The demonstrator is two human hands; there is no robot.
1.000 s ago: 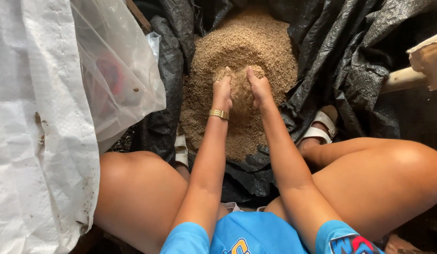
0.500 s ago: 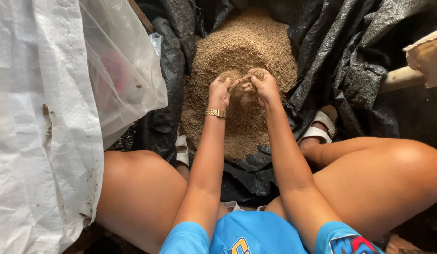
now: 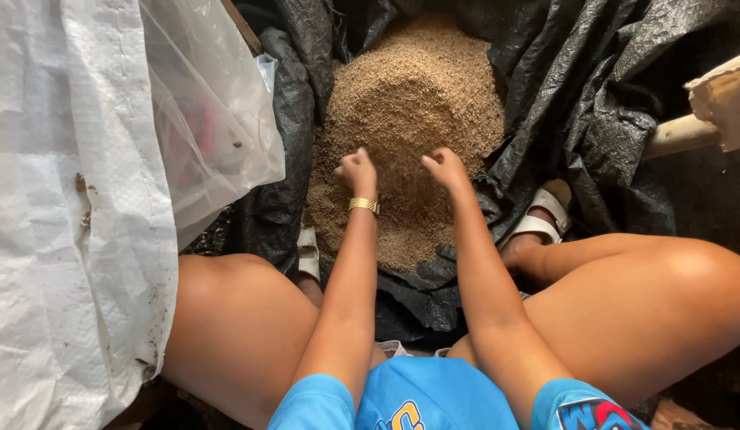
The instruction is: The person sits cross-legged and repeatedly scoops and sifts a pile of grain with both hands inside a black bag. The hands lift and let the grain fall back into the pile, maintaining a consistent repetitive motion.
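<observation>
Here the left hand [image 3: 356, 170] and right hand [image 3: 445, 166] hovered with fingers curled into loose fists over the heap of tan grain [image 3: 410, 119], which lay on black plastic sheeting [image 3: 577, 87] between the knees

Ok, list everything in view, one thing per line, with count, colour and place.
grain heap: one, tan, centre top, on the black sheet
black sheet: one, crumpled, under and around the heap
white woven sack: one, left side
clear plastic bag: one, upper left, against the sack
wooden pole: one, pale, right edge
sandals: two, white, on the feet beside the heap
bracelet: one, gold, left wrist
left hand: closed, above the heap
right hand: closed, above the heap
</observation>
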